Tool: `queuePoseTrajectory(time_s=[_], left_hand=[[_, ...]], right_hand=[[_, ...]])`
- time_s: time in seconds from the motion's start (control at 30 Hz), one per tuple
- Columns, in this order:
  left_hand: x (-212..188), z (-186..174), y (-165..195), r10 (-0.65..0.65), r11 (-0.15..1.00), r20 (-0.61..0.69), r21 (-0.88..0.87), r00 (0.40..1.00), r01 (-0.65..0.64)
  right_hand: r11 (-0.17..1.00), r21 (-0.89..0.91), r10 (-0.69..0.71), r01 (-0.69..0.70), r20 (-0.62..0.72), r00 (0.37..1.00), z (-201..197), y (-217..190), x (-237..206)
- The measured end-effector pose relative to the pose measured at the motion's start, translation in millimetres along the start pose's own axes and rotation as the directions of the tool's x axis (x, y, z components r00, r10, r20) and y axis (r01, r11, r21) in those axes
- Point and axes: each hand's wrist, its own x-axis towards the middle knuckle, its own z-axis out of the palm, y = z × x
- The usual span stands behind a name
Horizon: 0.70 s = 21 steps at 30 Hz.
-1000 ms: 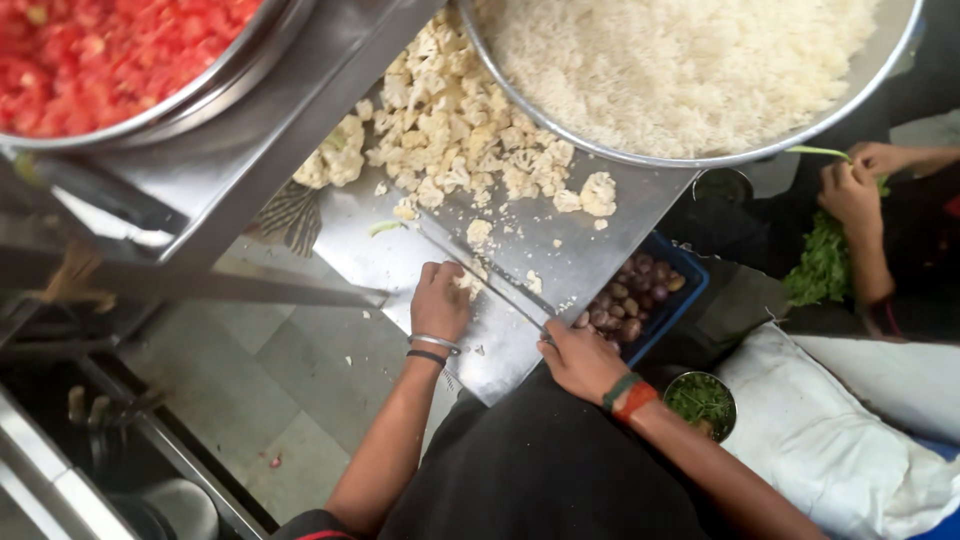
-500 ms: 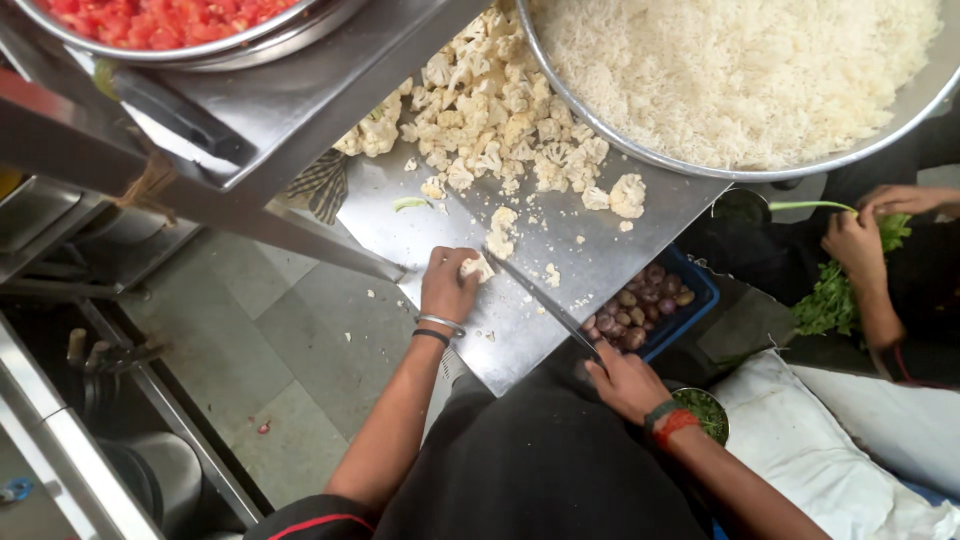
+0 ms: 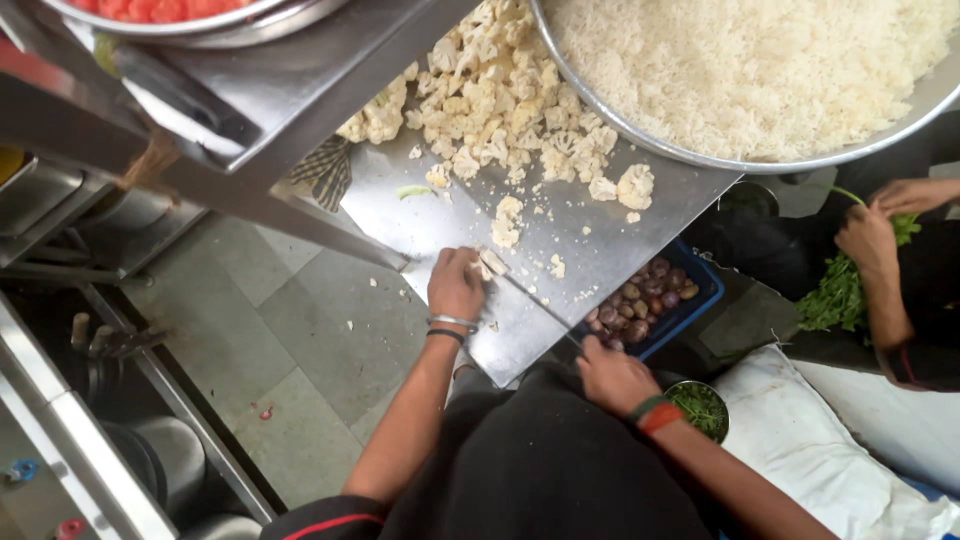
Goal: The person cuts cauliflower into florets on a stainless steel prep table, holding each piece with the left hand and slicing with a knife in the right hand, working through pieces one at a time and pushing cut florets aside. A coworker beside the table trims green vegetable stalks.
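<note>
Closest in: right hand (image 3: 612,375) wrapped shut around the handle of a knife (image 3: 535,300), red and green bands on the wrist. Blade angled up and left across the steel table (image 3: 440,215), tip reaching the left hand. Left hand (image 3: 455,285), bangles on the wrist, fingers curled down and pressed together, holding a small cauliflower piece (image 3: 490,265) against the tabletop right at the blade. Can't tell if the edge is actually through it yet.

Just right of the knife hand, tucked under the table edge: blue crate (image 3: 690,300) with small reddish onions in it, and a little steel bowl of chopped greens (image 3: 698,408) beside the wrist. White cloth sack (image 3: 800,420) lying further right.

A bit further up the table: loose crumbs, a couple of florets, then the big cauliflower pile (image 3: 495,95), all broken up and heaped against the rim of a huge steel bowl of cooked rice (image 3: 750,60). Checked cloth (image 3: 325,170) hanging at the table's left edge.

Off at the right edge, another person's hands (image 3: 875,225) gripping a bunch of leafy greens (image 3: 835,295). Top left, another steel bowl with chopped tomato (image 3: 160,10), barely in shot.
</note>
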Motion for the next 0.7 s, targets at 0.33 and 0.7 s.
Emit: queuePoseTrajectory(time_s=[0.33,0.7], left_hand=[[-4,-15,0,-0.004,0.999,0.104,-0.050,0.995,0.009],[6,-5,42,0.226,0.972,-0.071,0.090,0.972,-0.219]], right_hand=[[0.947,0.290,-0.115,0.136,-0.086,0.990,-20,-3,-2],[0.898,0.438,0.063,0.046,-0.230,0.971,-32,-20,4]])
